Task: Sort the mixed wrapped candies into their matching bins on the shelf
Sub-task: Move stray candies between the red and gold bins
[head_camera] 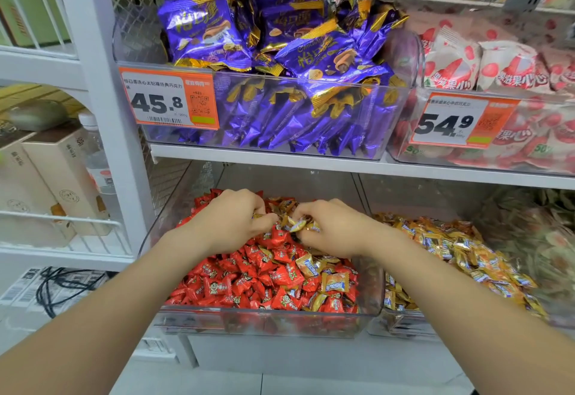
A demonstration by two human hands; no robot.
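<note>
A clear bin (264, 321) on the lower shelf holds mostly red wrapped candies (242, 282), with several gold wrapped candies (334, 281) mixed in. Both hands are deep in this bin, near its back. My left hand (231, 220) has its fingers curled and pinches a gold candy at its fingertips. My right hand (329, 226) grips a small bunch of gold candies (298, 225). The neighbouring bin (401, 326) to the right is filled with gold wrapped candies (451, 248).
On the upper shelf stand a bin of purple chocolate packs (280, 52) with a 45.8 price tag (169, 102) and a bin of white-and-red packs (497, 64) tagged 54.9. A white wire rack (62, 232) with boxes is at the left.
</note>
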